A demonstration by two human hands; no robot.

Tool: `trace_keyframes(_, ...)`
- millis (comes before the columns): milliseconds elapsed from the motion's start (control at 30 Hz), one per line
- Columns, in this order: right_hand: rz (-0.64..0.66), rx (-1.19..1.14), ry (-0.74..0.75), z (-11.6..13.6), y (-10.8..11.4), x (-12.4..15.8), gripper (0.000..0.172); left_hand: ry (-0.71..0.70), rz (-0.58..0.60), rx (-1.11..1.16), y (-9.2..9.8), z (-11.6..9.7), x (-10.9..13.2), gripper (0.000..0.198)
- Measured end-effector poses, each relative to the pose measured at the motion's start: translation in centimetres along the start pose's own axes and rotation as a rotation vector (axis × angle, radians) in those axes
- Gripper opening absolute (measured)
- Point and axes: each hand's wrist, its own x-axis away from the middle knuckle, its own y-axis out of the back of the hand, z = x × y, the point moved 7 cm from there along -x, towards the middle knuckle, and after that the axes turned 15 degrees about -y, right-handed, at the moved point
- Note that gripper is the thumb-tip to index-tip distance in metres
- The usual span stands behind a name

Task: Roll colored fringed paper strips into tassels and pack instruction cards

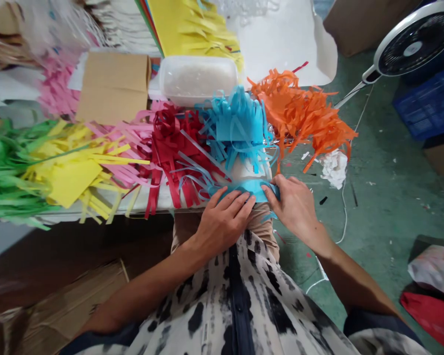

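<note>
My left hand (222,222) lies over a band of blue paper (247,189) at the table's near edge, and my right hand (292,207) grips the band's right end. Fringed paper bunches fan out across the table. A blue bunch (237,123) rises just beyond my hands, with a red bunch (173,148) beside it and an orange bunch (299,111) to the right. Further left lie a pink bunch (122,143), a yellow bunch (70,177) and a green bunch (3,167). The band's lower edge is partly hidden under my fingers.
A translucent plastic tub (198,79) and a flat cardboard box (113,88) stand beyond the bunches. A white fan (410,44) and a blue crate (429,101) sit on the green floor at right. Crumpled white paper (335,167) lies near the table's right edge.
</note>
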Motion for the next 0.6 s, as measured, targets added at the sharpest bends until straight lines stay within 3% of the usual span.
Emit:
trace_keyframes(233, -0.112, -0.004, -0.051, 0.1, 0.4, -0.1, 0.039, 0.056, 0.038, -0.021, -0.5, -0.1, -0.1, 0.043)
trace_keyframes(433, -0.306, 0.007, -0.189, -3.2, 2.8, 1.2, 0.031, 0.080, 0.042, -0.003, -0.6, -0.1, -0.5, 0.037)
trace_keyframes(500, -0.330, -0.026, -0.086, -3.0, 3.3, 2.6, 0.029, 0.080, 0.047, -0.006, -0.6, -0.1, -0.5, 0.040)
trace_keyframes(600, -0.203, -0.077, 0.227, -0.9, 2.2, 4.8, 0.039, 0.063, 0.060, -0.042, -0.6, -0.5, -0.5, 0.043)
